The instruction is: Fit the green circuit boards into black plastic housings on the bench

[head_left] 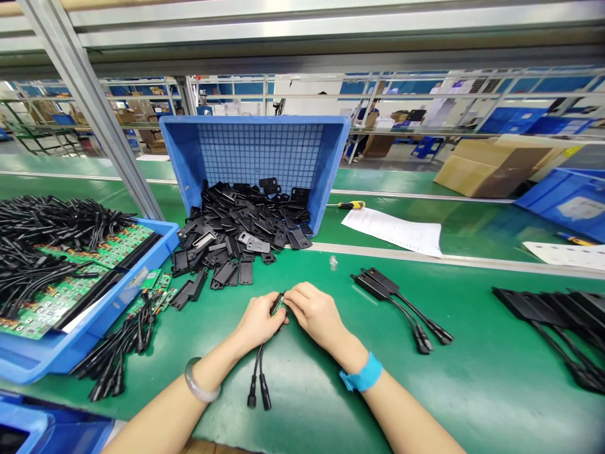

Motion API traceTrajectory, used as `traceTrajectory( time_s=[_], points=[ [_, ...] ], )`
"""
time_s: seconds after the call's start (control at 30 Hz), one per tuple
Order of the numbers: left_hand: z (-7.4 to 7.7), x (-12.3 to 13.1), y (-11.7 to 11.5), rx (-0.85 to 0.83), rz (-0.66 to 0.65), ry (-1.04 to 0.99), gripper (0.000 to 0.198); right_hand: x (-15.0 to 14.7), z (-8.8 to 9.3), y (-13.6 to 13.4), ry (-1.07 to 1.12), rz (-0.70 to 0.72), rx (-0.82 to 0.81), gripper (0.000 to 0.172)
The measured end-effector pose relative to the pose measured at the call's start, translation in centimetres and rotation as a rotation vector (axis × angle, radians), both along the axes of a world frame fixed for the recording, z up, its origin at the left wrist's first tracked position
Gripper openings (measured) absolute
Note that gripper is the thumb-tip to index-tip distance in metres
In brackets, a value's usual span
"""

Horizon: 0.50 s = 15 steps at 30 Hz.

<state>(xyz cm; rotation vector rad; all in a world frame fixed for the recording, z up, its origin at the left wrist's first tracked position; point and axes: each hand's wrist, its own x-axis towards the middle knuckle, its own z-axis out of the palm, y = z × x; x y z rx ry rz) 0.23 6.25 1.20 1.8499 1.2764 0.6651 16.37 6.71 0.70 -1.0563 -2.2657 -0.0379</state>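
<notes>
Between my two hands, low over the green bench, is a small green circuit board [280,305] with black parts at its edge. My left hand [259,320] is closed on its near side, thumb on top. The fingers of my right hand [312,310] pinch its far end; the fingertips partly hide it. Two black cables [259,378] with round connectors hang from the board and lie on the bench below my left hand. Loose black plastic case halves [231,268] lie just beyond my hands, spilling from a tipped blue crate [331,183].
At left, a blue tray [155,249] holds wired circuit boards, with more cabled boards [127,347] beside it. Black cased units with cables [378,284] lie to the right, and more [543,315] farther right. A screwdriver [352,205] and paper sheet [397,232] lie behind. A metal post [104,120] rises at left.
</notes>
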Motion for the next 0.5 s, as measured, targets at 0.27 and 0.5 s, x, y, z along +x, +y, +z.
traceTrajectory(
  time_s=[0.27, 0.5],
  points=[
    [-0.7, -0.2, 0.9, -0.257, 0.088, -0.286, 0.018, 0.5, 0.9, 0.9, -0.129, -0.184, -0.279, 0.015],
    [-0.5, -0.3, 1.2, -0.359, 0.138, -0.575, 0.043, 7.0, 1.7, 7.0, -0.350, -0.698, -0.373, 0.016]
  ],
)
